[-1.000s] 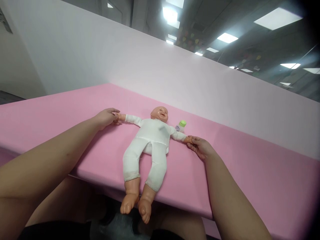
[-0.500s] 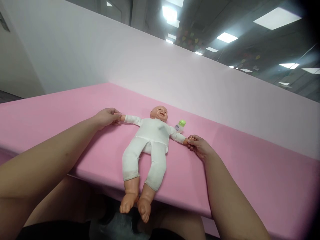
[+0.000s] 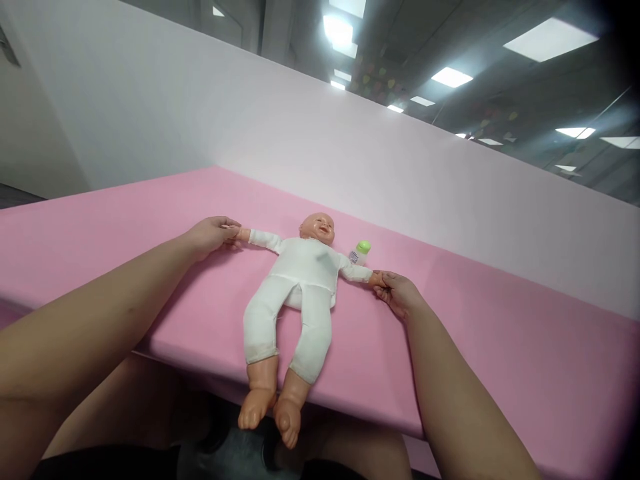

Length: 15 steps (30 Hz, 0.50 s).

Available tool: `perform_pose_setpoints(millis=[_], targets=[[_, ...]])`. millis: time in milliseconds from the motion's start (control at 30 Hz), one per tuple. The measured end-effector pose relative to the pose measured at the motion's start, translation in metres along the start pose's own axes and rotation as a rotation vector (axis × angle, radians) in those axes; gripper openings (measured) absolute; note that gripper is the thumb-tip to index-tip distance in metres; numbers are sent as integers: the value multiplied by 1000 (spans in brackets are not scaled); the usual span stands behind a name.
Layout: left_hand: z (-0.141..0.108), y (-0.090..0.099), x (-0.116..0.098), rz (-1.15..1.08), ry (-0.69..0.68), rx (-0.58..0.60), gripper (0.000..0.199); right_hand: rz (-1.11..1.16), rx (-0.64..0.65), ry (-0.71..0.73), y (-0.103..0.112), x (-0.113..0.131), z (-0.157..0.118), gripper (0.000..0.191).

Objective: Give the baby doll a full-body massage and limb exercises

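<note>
A baby doll [image 3: 305,273] with a white cloth body lies on its back on the pink table, its arms stretched out to both sides and its bare feet hanging over the front edge. My left hand [image 3: 216,235] is closed on the doll's hand at the left. At the right, my right hand [image 3: 397,292] pinches the doll's other hand between thumb and fingers. Just behind the doll's right-side arm lies a small clear bottle [image 3: 360,252] with a green cap, tilted and partly hidden by that arm.
The pink table [image 3: 500,333] reaches out to both sides. A white wall [image 3: 300,127] runs along its back edge, with dark glass above that shows ceiling lights. My legs are under the front edge.
The doll's hand at the right sits slightly higher, and more of it shows beside my right fingers. My left hand has barely moved.
</note>
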State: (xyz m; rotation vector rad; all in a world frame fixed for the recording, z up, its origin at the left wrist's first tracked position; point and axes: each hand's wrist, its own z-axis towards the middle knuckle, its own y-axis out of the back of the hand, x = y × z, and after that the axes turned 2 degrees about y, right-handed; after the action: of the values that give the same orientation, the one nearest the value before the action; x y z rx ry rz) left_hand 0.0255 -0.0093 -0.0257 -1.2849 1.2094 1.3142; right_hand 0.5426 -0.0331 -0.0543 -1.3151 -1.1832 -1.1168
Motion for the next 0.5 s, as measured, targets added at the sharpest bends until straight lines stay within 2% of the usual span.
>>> perform_pose_setpoints(millis=[133, 267, 367, 433, 500], targets=[[1, -1, 1, -146, -48, 67, 54, 178, 6, 45, -7, 3, 2, 26], [-6, -13, -2, -203, -62, 186, 55, 259, 5, 89, -19, 6, 1, 23], [-13, -23, -3, -211, -55, 268, 62, 182, 78, 77, -30, 7, -3, 25], [-14, -27, -2, -175, -38, 251, 65, 91, 116, 64, -37, 7, -6, 27], [-14, -30, 0, -82, -37, 200, 58, 0, 115, 41, -41, 6, -8, 29]])
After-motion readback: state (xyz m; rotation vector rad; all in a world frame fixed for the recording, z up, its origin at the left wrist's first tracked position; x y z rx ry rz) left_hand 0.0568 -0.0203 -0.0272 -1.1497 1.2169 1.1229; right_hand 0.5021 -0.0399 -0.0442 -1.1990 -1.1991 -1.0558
